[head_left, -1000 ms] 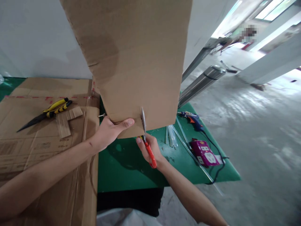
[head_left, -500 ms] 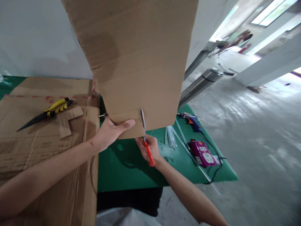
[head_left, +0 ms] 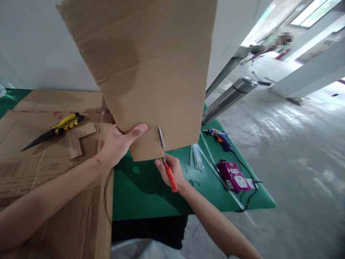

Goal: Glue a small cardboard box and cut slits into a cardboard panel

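Observation:
A large brown cardboard sheet (head_left: 161, 72) stands raised in front of me, above the green table. My left hand (head_left: 118, 144) grips its lower left edge, thumb on the near face and the other fingers hidden behind. In my right hand (head_left: 172, 172) is a pair of scissors (head_left: 169, 174) with red handles, at the sheet's bottom edge. One blade lies over the near face, pointing up; the other blade is hidden behind the cardboard. Left of the scissors hangs a flap of the sheet's lower corner.
Long-nose pliers (head_left: 54, 131) and an L-shaped cardboard scrap (head_left: 78, 140) lie on a flattened carton (head_left: 27, 180) at left. On the green table (head_left: 145, 198) at right are a glue gun (head_left: 219, 138), clear glue sticks (head_left: 196, 156) and a purple power box (head_left: 234, 176). A metal post (head_left: 229, 100) stands behind.
The cardboard sheet has shifted left and tilted somewhat. My left hand has moved slightly left and up with it, while the scissors stay at the bottom edge in my right hand.

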`<state>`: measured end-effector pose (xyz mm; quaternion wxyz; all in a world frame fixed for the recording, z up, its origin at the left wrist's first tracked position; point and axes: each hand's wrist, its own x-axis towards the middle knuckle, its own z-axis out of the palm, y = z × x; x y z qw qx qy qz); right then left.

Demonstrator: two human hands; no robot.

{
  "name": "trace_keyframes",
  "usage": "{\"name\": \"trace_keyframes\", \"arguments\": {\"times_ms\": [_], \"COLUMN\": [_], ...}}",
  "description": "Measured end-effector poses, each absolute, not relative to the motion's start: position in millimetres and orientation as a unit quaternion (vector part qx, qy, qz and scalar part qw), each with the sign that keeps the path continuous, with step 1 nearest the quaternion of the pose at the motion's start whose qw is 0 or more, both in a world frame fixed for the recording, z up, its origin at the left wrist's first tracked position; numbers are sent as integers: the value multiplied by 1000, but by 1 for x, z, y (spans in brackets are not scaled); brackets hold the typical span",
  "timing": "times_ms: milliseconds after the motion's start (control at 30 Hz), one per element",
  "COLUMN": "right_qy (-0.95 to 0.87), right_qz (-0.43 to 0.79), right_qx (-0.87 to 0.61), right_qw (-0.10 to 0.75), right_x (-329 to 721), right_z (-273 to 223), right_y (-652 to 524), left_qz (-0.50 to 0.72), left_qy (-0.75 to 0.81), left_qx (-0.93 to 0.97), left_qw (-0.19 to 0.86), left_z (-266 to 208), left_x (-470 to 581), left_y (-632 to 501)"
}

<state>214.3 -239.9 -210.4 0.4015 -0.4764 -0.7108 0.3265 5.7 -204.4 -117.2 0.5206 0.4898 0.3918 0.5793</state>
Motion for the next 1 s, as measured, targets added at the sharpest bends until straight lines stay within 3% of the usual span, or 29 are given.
{"name": "trace_keyframes", "arguments": {"times_ms": [500,1000], "right_qy": [-765,-726], "right_qz": [327,312], "right_qx": [-426,-466], "right_qw": [356,398], "right_x": [225,218], "right_z": [-199,-210], "right_y": [-236,-238], "left_qz": [539,533], "left_qy": [412,412], "left_qx": [525,514], "left_qw": [514,531], "left_z": [-111,-116], "left_x": [10,11], "left_y": [-214,-214]}}
